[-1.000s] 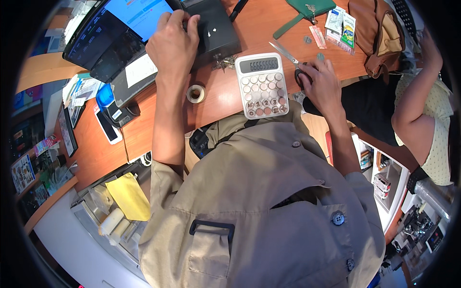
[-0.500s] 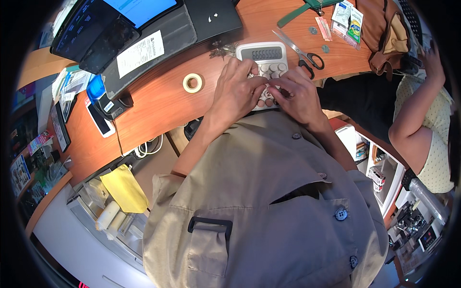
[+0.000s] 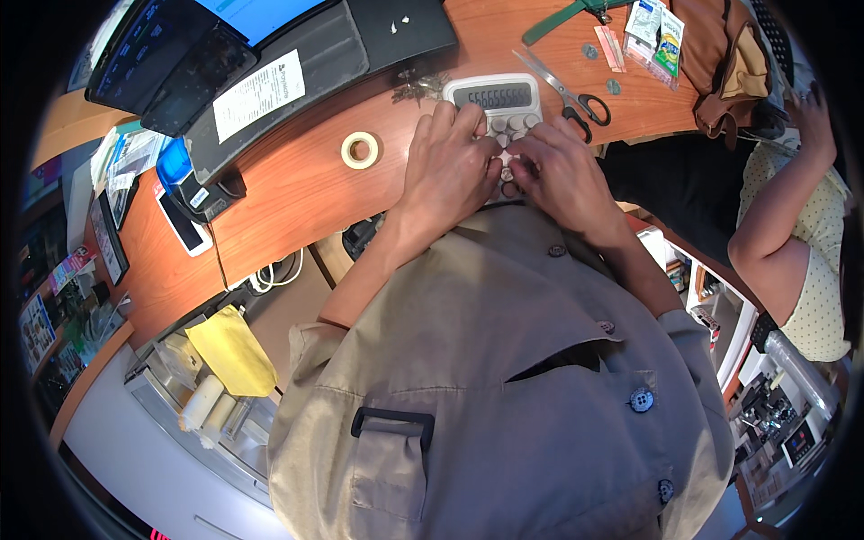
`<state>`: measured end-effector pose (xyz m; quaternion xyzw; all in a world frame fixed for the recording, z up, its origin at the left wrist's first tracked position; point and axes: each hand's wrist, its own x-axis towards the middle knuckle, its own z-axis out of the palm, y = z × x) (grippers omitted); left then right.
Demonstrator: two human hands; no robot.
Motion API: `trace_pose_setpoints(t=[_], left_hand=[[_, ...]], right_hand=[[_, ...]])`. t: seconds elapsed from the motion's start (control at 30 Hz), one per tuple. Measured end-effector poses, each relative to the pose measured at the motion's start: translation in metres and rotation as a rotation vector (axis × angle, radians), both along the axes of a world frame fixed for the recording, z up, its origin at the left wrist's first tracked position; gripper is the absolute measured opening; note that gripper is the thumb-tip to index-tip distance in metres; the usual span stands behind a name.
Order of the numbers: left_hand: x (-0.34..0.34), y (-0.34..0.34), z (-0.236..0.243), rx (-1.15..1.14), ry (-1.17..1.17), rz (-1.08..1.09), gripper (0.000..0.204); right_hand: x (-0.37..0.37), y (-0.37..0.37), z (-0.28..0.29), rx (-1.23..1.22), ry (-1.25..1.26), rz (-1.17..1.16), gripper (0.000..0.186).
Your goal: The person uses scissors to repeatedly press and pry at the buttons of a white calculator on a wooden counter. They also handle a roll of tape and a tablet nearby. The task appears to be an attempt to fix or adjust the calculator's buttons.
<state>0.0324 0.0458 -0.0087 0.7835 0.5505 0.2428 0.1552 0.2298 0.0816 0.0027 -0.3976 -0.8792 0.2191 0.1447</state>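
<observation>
A white calculator (image 3: pixel 493 96) with round keys lies on the wooden desk, digits showing on its display. Both hands rest over its lower keys. My left hand (image 3: pixel 448 166) covers the left side, its fingers bent and closed inward. From the right, my right hand (image 3: pixel 560 173) meets it with thumb and fingers pinched together above the keys. Whatever the fingertips hold, if anything, is hidden or too small to name. Just right of the calculator lie scissors (image 3: pixel 569 97) with black handles, blades pointing away to the upper left. A roll of pale tape (image 3: pixel 346 151) lies left of my left hand.
A paper slip (image 3: pixel 259 95) lies on a black stand beside a screen (image 3: pixel 256 13). A white phone (image 3: pixel 184 225) is near the desk's left side. Packets (image 3: pixel 666 45) and a brown bag (image 3: pixel 715 45) lie far right. Another person's arm (image 3: pixel 774 216) is at the right.
My right hand has curled its fingers more and shifted slightly down over the keys. My left hand moved slightly, its fingers bent further. The view shifted a little.
</observation>
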Motion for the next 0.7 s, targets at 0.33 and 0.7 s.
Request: trace_pose_setpoints(t=[0.33,0.7], left_hand=[[0.001,0.0,-0.007,0.061,-0.016,-0.053,0.012],[0.002,-0.001,-0.011,0.155,0.042,-0.105,0.015]], right_hand=[[0.005,0.016,-0.002,0.038,0.031,0.184,0.014],[0.007,0.016,-0.012,0.091,0.027,0.225,0.016]])
